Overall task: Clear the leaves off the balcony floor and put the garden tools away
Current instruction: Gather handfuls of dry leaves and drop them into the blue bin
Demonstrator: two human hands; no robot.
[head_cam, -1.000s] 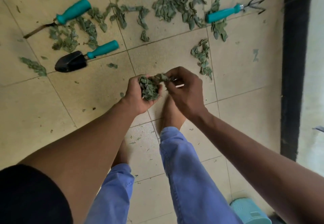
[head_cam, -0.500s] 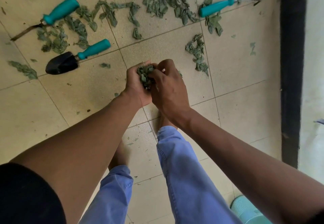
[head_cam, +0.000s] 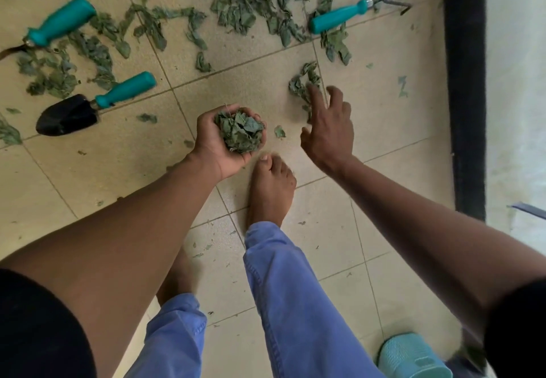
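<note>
trowel blade lower-left, rake tines upper-right

A home balcony, judging by pale square floor tiles strewn with dry green leaves beyond both hands. Teal-handled garden tools ahead: trowel left of the left hand, hand rake past the right. Bare feet below, indoors-style.

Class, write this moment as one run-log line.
left hand: holds leaf bunch | right hand: open, reaching leaf pile | trowel, rake: on floor
</note>
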